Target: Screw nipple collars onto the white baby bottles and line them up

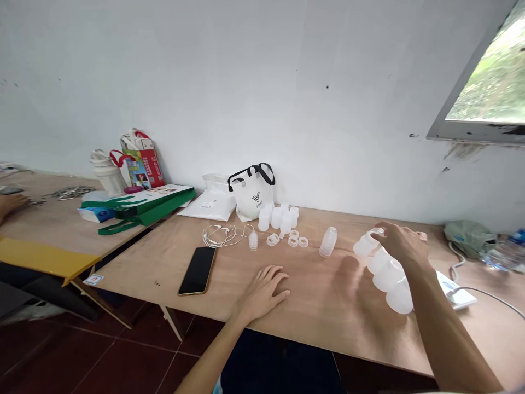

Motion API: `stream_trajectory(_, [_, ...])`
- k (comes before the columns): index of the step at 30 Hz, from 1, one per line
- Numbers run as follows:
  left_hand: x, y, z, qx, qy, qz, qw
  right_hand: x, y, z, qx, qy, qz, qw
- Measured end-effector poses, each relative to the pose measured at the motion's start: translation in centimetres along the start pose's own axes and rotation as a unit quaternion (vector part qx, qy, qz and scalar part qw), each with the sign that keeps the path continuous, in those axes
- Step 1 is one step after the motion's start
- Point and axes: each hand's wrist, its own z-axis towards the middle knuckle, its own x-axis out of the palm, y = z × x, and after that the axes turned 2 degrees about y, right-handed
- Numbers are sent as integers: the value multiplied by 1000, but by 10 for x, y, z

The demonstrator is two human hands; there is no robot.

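Observation:
My left hand (264, 293) lies flat on the wooden table (315, 306), fingers stretched out and holding nothing. At the right, my right hand (404, 243) reaches over a row of frosted plastic cups (385, 278), its fingers closed on a translucent plastic cup (375, 234) at the row's far end. The hand and forearm hide part of that row. A stack of clear plastic cups (328, 242) stands between my hands. Farther back are several frosted cups (276, 218) in a cluster, with loose translucent rings (293, 241) in front of them.
A black phone (197, 271) lies left of my left hand, near white corded earphones (221, 236) and a small clear stack (253, 241). Against the wall stands a white bag (251, 197). A white power strip (457, 293) sits right of my forearm. Another person's hand (12, 205) rests far left.

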Motion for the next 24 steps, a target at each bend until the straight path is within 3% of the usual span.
stream_trajectory(3, [1, 1, 0, 3, -2, 3, 1000, 8, -7, 14, 22, 50, -14, 998])
stream_trajectory(7, [1, 2, -1, 3, 0, 7, 1000, 19, -16, 19, 41, 32, -31, 998])
stream_trajectory(11, [1, 1, -1, 6, -5, 8, 1000, 19, -8, 6, 0, -85, -35, 996])
stream_trajectory(13, [1, 0, -1, 9, -9, 11, 1000, 18, 8, -11, -50, -157, -2, 986])
stream_trajectory(15, [1, -1, -1, 12, -11, 19, 1000, 22, 32, -37, -104, -179, 64, 976])
stream_trajectory(18, [1, -3, -1, 12, -11, 39, 999, 41, 74, -87, -173, -79, 163, 968])
stream_trajectory(20, [2, -4, -1, 9, -10, 49, 999, 62, 99, -118, -250, 0, 168, 954])
stream_trajectory(24, [6, -3, -2, 2, -28, 77, 997, 101, 134, -153, -332, 40, 162, 928])
